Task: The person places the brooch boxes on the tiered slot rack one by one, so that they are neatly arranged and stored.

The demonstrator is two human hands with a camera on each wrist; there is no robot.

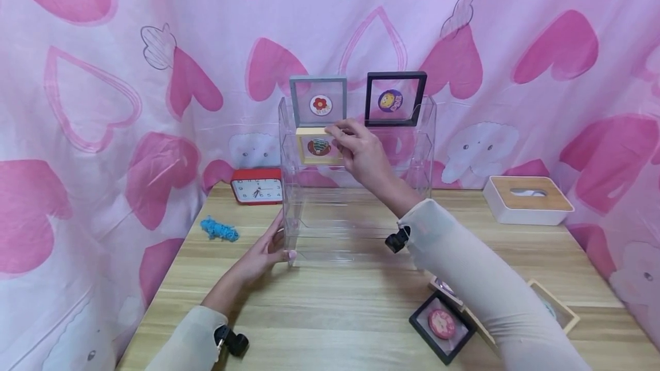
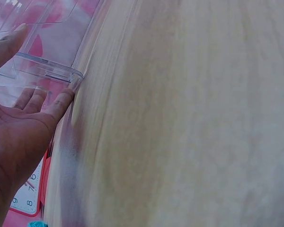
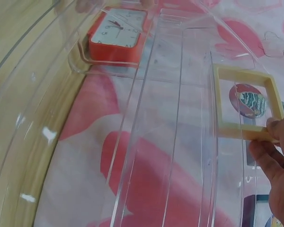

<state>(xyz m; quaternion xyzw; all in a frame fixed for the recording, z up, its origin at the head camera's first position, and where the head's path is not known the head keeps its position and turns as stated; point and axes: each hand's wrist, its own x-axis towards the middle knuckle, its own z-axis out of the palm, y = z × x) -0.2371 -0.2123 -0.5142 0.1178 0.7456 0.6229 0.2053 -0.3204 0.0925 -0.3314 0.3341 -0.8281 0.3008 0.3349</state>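
Note:
A clear acrylic tiered rack [image 1: 335, 256] stands on the table. My right hand [image 1: 361, 150] pinches the right side of a pale yellow display frame [image 1: 305, 160], which holds a round badge with a green pattern, at a middle tier on the left. In the right wrist view, thumb and fingers grip the corner of that frame [image 3: 241, 130]. Above it a grey-blue frame [image 1: 344, 96] with a red flower badge stands on the top tier, and a black frame [image 1: 368, 99] stands to its right. Low on the rack's left side, my left hand [image 1: 263, 253] touches it with extended fingers.
A red alarm clock [image 1: 256, 186] and a blue bundle [image 1: 219, 229] lie left of the rack. A white tissue box [image 1: 528, 202] with a wooden top sits at the right. Front right are a black frame [image 1: 423, 325] and a light wooden frame [image 1: 569, 316], partly behind my right sleeve.

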